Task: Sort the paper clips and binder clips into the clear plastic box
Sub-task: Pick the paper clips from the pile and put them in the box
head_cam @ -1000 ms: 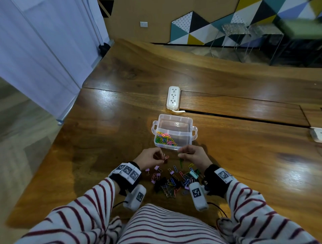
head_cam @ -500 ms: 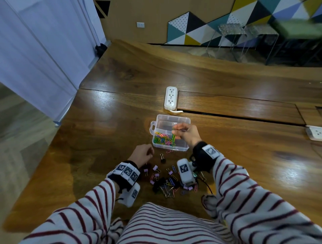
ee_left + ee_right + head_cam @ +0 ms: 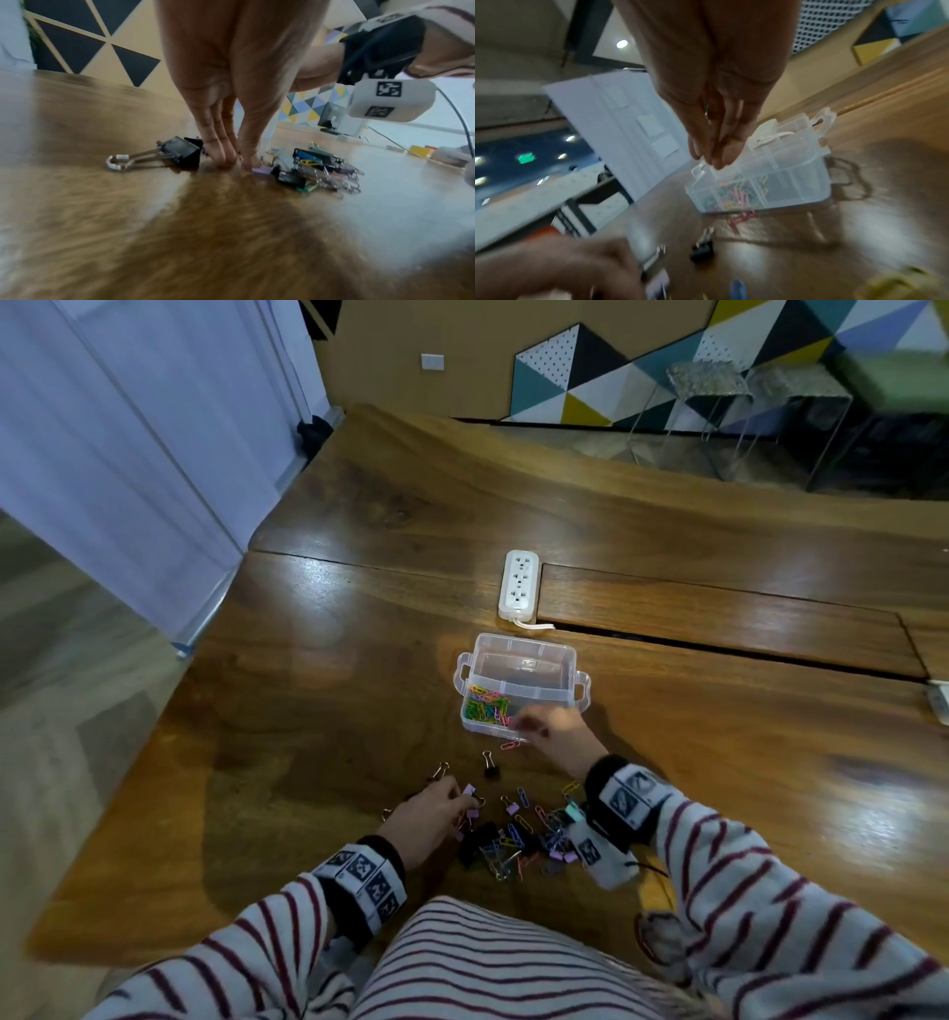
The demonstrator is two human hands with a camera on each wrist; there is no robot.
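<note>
**A:** Paper clips first. Left hand (image 3: 429,814) is down at the left edge of the pile (image 3: 518,845) on the tabletop (image 3: 308,711), fingertips (image 3: 223,160) bunched against the wood just beside a small purple binder clip (image 3: 260,170). Can't tell if it has anything pinched.

**B:** Right hand (image 3: 552,729)?

**A:** Over the near edge of the clear plastic box (image 3: 521,654), fingers close together and pointing down, nothing visible in them. Blurred, so I won't call it.

**B:** Progress?

**A:** Early, I'd say. One compartment holds a batch of coloured paper clips (image 3: 485,703); the far part of the box looks bare. Most clips are in the pile, and I see no binder clips boxed. One pink paper clip (image 3: 509,745) lies outside, just by the box's front wall.

**B:** Views differ?

**A:** Left wrist shows a large black binder clip (image 3: 177,153) right by the fingers. Right wrist shows the box dividers (image 3: 770,162). Head shows the overall layout.
</note>
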